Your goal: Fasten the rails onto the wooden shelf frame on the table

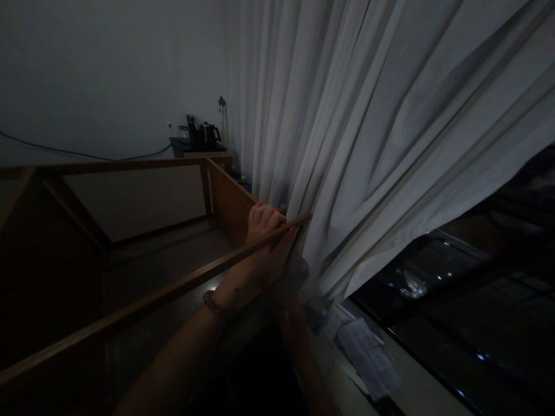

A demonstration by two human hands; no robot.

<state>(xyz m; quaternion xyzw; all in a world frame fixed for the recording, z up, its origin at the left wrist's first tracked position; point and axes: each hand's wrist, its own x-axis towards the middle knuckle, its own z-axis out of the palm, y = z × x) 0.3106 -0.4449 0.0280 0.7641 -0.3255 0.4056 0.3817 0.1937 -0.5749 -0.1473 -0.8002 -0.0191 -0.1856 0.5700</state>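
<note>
The wooden frame unit (130, 310) stands at the near left, its right end beside the white curtain (299, 104). Your left hand (265, 222) reaches under the near rail (186, 280); its bent fingers meet the top of the right end panel (228, 196), but you cannot tell whether they clamp it. Your right hand (284, 303) is blurred below the near right corner; you cannot tell its grip. A black kettle (209, 133) stands far beyond the unit.

A person's left hand (265, 222), a bracelet (217, 303) around its wrist, bends its fingers at the right edge of an open wooden frame (208, 272), close to the near-right corner. The blurred right hand (284, 297) is below that corner; a black kettle (209, 134) stands beyond the far-right one, near a white curtain (368, 144).
</note>
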